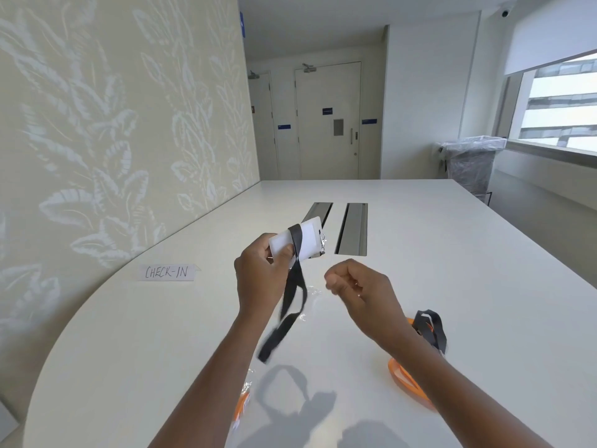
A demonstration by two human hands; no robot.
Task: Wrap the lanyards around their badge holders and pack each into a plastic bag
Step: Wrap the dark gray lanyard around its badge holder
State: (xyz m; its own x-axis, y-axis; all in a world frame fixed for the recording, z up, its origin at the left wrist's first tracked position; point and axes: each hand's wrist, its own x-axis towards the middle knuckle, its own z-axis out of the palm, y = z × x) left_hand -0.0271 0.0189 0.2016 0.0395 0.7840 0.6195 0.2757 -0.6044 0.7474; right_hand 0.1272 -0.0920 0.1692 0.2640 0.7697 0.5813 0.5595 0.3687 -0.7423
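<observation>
Badge holder [295, 241]: frosted, translucent plastic, smooth, with a small bright metal clip [322, 243] at one end. Lanyard [290, 295]: flat black woven cloth, matt. Table [452, 270]: smooth white top with a soft sheen, inset with two brushed-metal channels [353, 228]. Plastic bag [311, 291]: thin, clear, glossy film. Tray [405, 379]: orange, smooth plastic. Sign [166, 272]: matt white paper, hand-lettered.

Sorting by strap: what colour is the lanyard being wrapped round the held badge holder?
Black; the lanyard shows clearly in the head view, against the white badge holder.
</observation>
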